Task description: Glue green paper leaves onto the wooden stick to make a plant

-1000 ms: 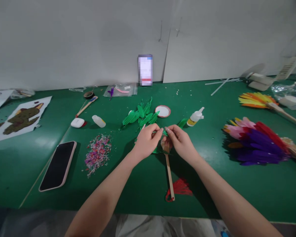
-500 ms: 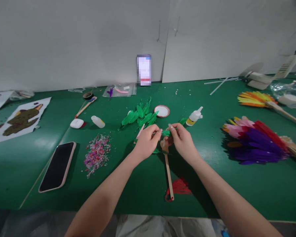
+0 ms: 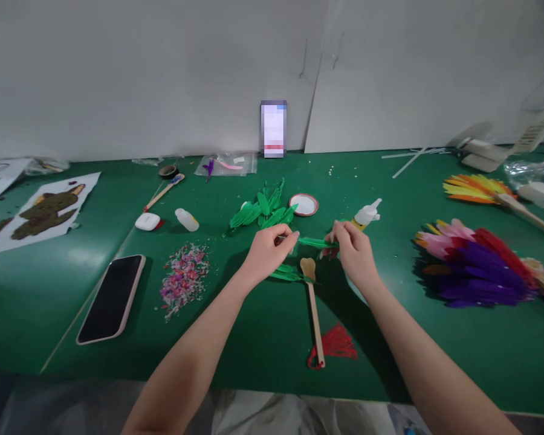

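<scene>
A green feather [image 3: 316, 243] is stretched level between my two hands. My left hand [image 3: 272, 248] pinches one end of it, and my right hand [image 3: 351, 244] pinches the other. Just below lies a wooden stick [image 3: 315, 314] with a wide top, a red tassel [image 3: 339, 342] at its foot and green feathers [image 3: 286, 273] beside its top. Behind my left hand is a pile of green feathers [image 3: 265, 208]. A round white lid [image 3: 303, 205] with a red rim lies near the pile. The glue bottle [image 3: 366, 215] is partly hidden behind my right hand.
To the left are a phone [image 3: 112, 299], colourful bits [image 3: 184, 279], a small white bottle [image 3: 187, 220] and a brush [image 3: 164, 192]. Feather fans in purple [image 3: 485, 272] and yellow [image 3: 474, 188] lie on the right. Another phone [image 3: 274, 128] leans on the wall.
My hands have moved apart, and more of the green feather shows between them. The wide top of the wooden stick is now uncovered. The whole view has shifted slightly.
</scene>
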The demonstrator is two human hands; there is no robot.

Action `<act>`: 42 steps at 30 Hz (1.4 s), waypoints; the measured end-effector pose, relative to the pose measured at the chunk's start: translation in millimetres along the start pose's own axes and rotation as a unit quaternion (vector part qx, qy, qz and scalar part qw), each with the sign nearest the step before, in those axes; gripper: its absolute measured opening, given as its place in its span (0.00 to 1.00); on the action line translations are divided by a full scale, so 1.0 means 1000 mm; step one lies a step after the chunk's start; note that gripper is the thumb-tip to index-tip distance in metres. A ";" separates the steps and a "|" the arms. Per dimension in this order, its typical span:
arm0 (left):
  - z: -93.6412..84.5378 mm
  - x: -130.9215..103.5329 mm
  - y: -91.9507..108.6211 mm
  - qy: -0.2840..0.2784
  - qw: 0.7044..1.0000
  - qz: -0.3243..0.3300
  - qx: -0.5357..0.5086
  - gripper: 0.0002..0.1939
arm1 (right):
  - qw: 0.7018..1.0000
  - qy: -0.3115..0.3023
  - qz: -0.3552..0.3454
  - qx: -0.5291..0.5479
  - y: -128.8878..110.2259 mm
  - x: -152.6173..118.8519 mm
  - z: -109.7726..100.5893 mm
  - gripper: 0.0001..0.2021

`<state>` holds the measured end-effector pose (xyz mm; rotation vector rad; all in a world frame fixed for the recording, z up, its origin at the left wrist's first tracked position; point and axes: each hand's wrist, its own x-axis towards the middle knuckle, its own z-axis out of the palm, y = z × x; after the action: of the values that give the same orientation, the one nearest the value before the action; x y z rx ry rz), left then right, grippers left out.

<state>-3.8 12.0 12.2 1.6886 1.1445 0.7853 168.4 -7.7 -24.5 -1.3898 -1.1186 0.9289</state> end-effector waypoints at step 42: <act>0.003 0.007 -0.015 0.091 0.992 0.056 0.073 0.11 | 0.989 -0.140 -0.036 -0.040 -0.008 -0.016 0.011 0.16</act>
<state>-3.4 19.7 -2.7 1.8444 1.2663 0.9606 152.5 -19.9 -18.9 -1.2992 -1.4225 1.0592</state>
